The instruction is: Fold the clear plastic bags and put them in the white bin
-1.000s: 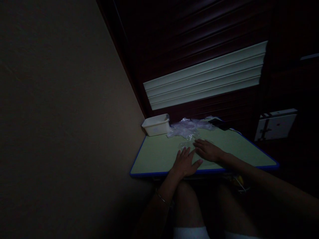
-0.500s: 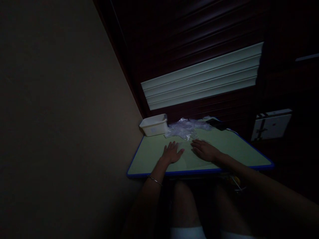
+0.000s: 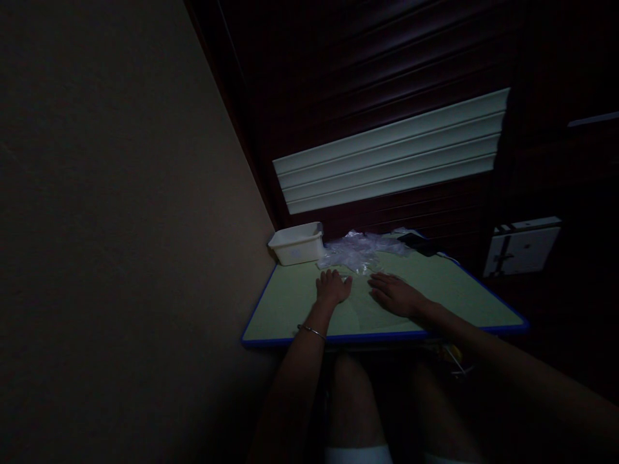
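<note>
Since the film (image 3: 358, 304), flat on the tabletop (image 3: 275, 312) between left hand (image 3: 333, 287) and right hand (image 3: 394, 294), looks thin, light and slippery, an edge seems the best hold. The right lies flat, fingers extended; whether the left pinches anything, I cannot tell.

Dimly lit; plain wall (image 3: 120, 193) left, dark panelling (image 3: 377, 71) ahead, pale slats (image 3: 391, 154).
</note>
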Action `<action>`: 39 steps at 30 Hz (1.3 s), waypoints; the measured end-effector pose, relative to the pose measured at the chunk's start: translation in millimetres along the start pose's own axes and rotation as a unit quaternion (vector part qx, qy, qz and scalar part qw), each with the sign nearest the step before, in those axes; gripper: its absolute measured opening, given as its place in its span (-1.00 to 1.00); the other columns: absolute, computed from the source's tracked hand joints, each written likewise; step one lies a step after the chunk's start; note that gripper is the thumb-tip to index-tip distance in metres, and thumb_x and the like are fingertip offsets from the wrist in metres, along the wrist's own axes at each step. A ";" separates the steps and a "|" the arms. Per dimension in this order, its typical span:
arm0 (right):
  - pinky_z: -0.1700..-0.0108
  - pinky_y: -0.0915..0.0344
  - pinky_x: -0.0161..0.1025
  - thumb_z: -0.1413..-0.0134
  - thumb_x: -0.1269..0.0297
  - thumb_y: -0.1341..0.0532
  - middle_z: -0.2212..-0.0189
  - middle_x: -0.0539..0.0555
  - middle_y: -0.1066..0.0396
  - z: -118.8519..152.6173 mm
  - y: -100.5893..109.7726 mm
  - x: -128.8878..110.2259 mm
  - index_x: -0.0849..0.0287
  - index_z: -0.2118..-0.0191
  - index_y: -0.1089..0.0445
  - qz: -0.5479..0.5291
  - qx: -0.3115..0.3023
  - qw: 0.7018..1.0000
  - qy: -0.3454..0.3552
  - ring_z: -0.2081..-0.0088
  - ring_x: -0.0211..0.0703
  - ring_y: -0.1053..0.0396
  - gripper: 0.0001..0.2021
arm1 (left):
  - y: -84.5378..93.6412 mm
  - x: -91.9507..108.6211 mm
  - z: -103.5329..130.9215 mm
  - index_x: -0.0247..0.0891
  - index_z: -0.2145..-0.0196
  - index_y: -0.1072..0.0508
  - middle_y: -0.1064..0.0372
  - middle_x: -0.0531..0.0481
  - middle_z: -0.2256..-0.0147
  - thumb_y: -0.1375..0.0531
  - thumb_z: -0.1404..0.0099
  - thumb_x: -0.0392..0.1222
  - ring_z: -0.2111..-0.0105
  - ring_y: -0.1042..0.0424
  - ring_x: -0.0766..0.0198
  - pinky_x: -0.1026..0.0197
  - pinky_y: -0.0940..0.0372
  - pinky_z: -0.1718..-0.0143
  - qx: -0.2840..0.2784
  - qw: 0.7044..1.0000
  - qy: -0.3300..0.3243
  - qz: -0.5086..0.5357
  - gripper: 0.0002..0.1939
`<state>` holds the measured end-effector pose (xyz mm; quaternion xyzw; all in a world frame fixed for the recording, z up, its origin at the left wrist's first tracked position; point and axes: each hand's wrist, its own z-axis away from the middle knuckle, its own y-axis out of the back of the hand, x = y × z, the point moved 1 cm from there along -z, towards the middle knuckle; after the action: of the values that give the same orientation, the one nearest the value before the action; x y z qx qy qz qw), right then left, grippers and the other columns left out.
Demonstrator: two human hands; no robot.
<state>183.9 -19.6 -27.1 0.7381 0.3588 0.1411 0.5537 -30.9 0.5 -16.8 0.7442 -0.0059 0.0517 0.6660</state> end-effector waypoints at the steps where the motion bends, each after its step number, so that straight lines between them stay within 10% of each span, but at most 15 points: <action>1: -0.24 -0.03 0.10 -0.31 0.05 0.11 -0.22 0.35 -0.22 0.2 0.3 -0.2 0.31 -0.18 -0.31 0.001 -0.001 1.000 -0.001 -0.26 0.18 -0.13 -0.44 | 1.0 2.0 -2.7 -0.30 -0.22 -0.19 -0.08 -0.26 -0.26 0.21 -0.29 0.32 -0.28 0.01 -0.11 -0.16 0.03 -0.22 0.014 1.000 0.009 -0.001 -0.22; 18: -0.24 -0.04 0.10 -0.30 0.05 0.09 -0.23 0.32 -0.21 2.4 2.0 -3.0 0.27 -0.20 -0.30 -0.003 0.003 1.000 -0.016 -0.26 0.16 -0.12 -0.46 | 26.9 5.0 -16.3 -0.31 0.05 -0.35 -0.31 -0.27 0.03 0.06 -0.40 0.05 -0.05 -0.26 0.03 0.03 -0.20 -0.05 0.162 0.987 -0.001 0.000 -0.58; 26: -0.26 -0.03 0.08 -0.29 0.13 0.06 -0.22 0.32 -0.23 -0.3 -2.0 -1.0 0.29 -0.20 -0.30 -0.014 0.008 1.000 -0.006 -0.27 0.13 -0.12 -0.49 | 3.1 48.1 37.2 -0.28 -0.06 -0.31 -0.27 -0.18 -0.11 0.19 -0.43 -0.08 -0.16 -0.18 0.14 0.14 -0.07 -0.22 0.088 0.960 -0.262 0.049 -0.56; 39: -0.26 -0.05 0.08 -0.20 0.28 0.03 -0.23 0.37 -0.18 -5.6 -10.5 13.5 0.40 -0.22 -0.25 0.005 0.000 1.000 -0.018 -0.27 0.16 -0.12 -0.48 | -11.2 55.5 41.4 -0.42 -0.31 0.01 0.11 -0.17 -0.34 0.30 -0.40 0.02 -0.35 0.17 0.11 0.05 0.22 -0.34 0.005 0.975 -0.223 0.025 -0.34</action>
<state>186.1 -5.0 -37.3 0.7419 0.3455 0.1304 0.5596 28.0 -36.0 -27.7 0.7401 -0.1727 -0.0986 0.6425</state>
